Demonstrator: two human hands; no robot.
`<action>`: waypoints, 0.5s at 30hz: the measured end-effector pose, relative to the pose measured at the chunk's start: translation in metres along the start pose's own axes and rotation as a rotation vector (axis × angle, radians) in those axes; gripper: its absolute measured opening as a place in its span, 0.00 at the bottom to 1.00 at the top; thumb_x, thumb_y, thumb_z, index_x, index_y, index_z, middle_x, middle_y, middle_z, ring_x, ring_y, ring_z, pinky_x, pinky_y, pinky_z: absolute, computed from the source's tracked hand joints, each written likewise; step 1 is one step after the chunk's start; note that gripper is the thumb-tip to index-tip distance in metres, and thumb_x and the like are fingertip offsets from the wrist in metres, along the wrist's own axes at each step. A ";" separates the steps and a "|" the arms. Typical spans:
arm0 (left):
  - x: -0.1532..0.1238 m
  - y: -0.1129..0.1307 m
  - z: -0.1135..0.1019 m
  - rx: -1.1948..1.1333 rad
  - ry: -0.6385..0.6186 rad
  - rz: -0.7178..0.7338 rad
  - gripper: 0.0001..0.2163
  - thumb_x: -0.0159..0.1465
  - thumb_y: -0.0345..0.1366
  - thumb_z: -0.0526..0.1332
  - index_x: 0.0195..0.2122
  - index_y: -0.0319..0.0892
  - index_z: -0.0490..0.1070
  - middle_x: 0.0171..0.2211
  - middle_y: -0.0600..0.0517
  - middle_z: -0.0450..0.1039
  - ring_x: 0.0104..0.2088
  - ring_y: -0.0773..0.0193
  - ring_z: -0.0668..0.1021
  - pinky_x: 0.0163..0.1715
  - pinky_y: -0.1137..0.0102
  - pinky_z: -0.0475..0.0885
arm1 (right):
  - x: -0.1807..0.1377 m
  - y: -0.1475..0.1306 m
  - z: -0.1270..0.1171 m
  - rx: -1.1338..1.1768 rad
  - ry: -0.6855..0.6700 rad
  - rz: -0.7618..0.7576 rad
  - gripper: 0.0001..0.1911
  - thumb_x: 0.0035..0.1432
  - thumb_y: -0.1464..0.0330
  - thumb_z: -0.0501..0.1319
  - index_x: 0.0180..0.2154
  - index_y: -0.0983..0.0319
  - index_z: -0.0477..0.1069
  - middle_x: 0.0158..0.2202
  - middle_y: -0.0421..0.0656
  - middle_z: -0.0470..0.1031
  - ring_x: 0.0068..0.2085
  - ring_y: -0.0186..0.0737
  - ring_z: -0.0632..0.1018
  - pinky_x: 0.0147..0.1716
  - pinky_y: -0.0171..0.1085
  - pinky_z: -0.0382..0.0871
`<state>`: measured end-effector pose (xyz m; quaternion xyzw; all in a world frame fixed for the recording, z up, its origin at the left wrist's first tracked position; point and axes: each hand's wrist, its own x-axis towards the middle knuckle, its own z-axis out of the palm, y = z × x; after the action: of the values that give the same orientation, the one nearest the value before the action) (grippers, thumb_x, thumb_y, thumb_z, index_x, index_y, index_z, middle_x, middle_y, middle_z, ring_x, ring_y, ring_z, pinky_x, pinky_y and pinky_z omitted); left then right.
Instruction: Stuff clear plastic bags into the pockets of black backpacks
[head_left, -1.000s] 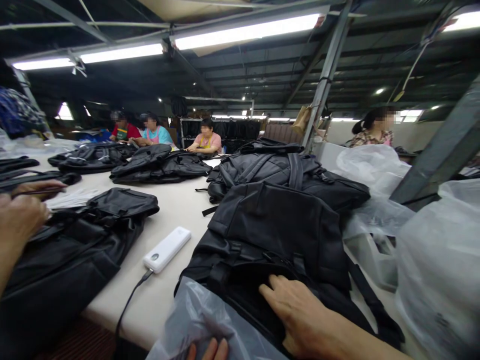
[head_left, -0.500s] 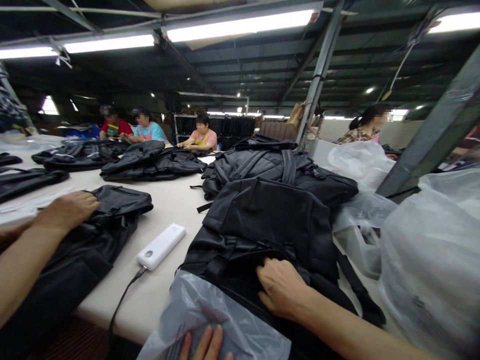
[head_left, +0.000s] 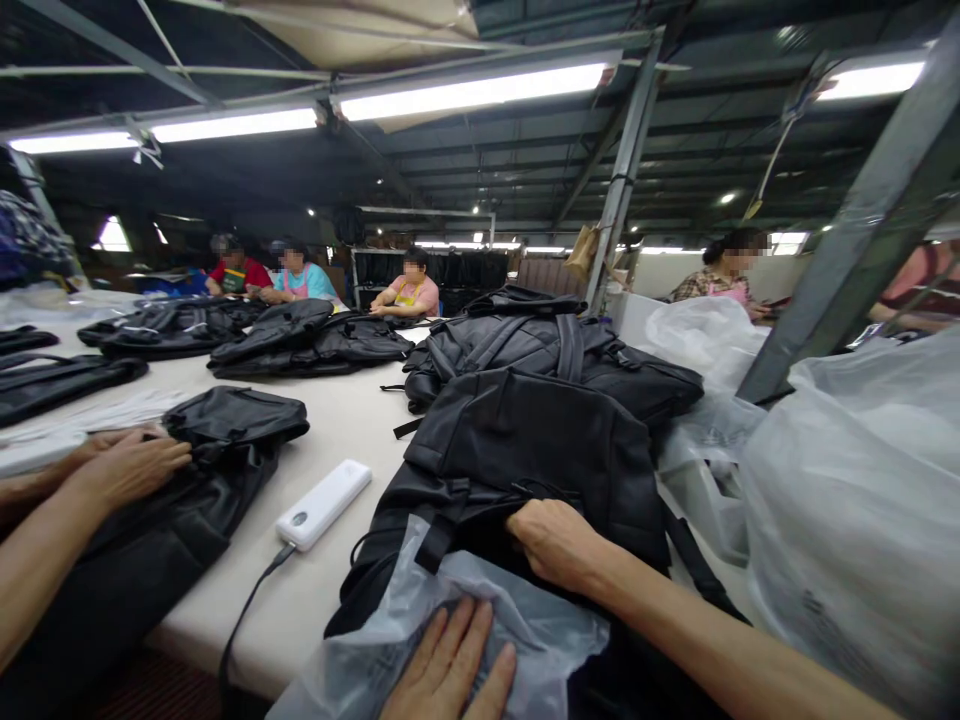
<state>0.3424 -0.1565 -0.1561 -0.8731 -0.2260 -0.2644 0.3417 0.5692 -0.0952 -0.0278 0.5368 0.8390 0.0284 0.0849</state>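
A black backpack [head_left: 540,430] lies in front of me with its opening toward me. My right hand [head_left: 555,545] is closed on the upper edge of that opening; the fingertips are hidden inside. Across the near side of the opening spreads a translucent plastic bag [head_left: 360,655], its upper part tucked partly under the backpack's rim. My left hand [head_left: 454,665] rests flat on this plastic with fingers spread, pressing it against the backpack.
A white power bank [head_left: 324,505] with a black cable lies on the white table [head_left: 352,410]. At left, a co-worker's hands [head_left: 127,465] handle another black backpack [head_left: 150,550]. More backpacks [head_left: 517,335] are piled behind mine. Large plastic bags [head_left: 862,520] and a metal post [head_left: 847,220] stand at right.
My left hand has moved up and forward, pushing the plastic bag further into the backpack's opening. My right hand stays at the upper edge. The co-worker's hands at left have shifted slightly.
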 end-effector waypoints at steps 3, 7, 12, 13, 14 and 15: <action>0.038 -0.003 -0.007 -0.134 -0.204 -0.008 0.20 0.69 0.45 0.57 0.59 0.43 0.68 0.57 0.41 0.72 0.55 0.50 0.76 0.50 0.65 0.76 | -0.001 0.001 -0.006 0.016 0.007 -0.003 0.12 0.59 0.76 0.56 0.41 0.64 0.77 0.42 0.52 0.81 0.44 0.51 0.81 0.36 0.37 0.70; 0.097 -0.010 -0.030 -0.465 -0.729 -0.252 0.17 0.67 0.47 0.59 0.45 0.38 0.78 0.56 0.37 0.71 0.56 0.43 0.74 0.53 0.56 0.74 | 0.000 0.001 -0.011 0.031 0.003 -0.006 0.13 0.57 0.77 0.57 0.40 0.63 0.78 0.42 0.52 0.81 0.44 0.50 0.81 0.36 0.37 0.69; 0.130 -0.010 -0.039 -0.564 -0.937 -0.438 0.19 0.70 0.28 0.47 0.59 0.34 0.67 0.51 0.38 0.74 0.52 0.47 0.76 0.53 0.53 0.72 | 0.002 0.003 -0.018 0.042 0.010 -0.012 0.10 0.57 0.75 0.59 0.38 0.62 0.78 0.41 0.51 0.81 0.44 0.50 0.81 0.36 0.36 0.68; 0.132 -0.008 -0.035 -0.545 -0.956 -0.434 0.21 0.68 0.26 0.48 0.62 0.30 0.63 0.53 0.35 0.72 0.54 0.46 0.75 0.54 0.53 0.71 | 0.002 0.003 -0.020 0.043 0.014 -0.012 0.10 0.57 0.74 0.59 0.38 0.62 0.78 0.41 0.51 0.81 0.45 0.50 0.81 0.36 0.36 0.68; 0.133 -0.006 -0.029 -0.535 -0.967 -0.409 0.22 0.66 0.25 0.50 0.62 0.26 0.61 0.55 0.32 0.70 0.56 0.43 0.73 0.56 0.53 0.70 | 0.002 0.003 -0.022 0.044 0.019 -0.012 0.10 0.57 0.74 0.60 0.38 0.62 0.78 0.41 0.50 0.81 0.45 0.50 0.81 0.36 0.36 0.68; 0.135 -0.004 -0.022 -0.538 -0.965 -0.376 0.23 0.65 0.25 0.52 0.61 0.23 0.62 0.57 0.29 0.67 0.59 0.41 0.70 0.58 0.52 0.67 | 0.002 0.003 -0.024 0.045 0.023 -0.012 0.10 0.57 0.75 0.60 0.38 0.62 0.79 0.41 0.50 0.81 0.45 0.50 0.81 0.36 0.37 0.68</action>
<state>0.4361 -0.1405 -0.0576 -0.8957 -0.4322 0.0593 -0.0864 0.5674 -0.0913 -0.0039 0.5333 0.8434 0.0152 0.0632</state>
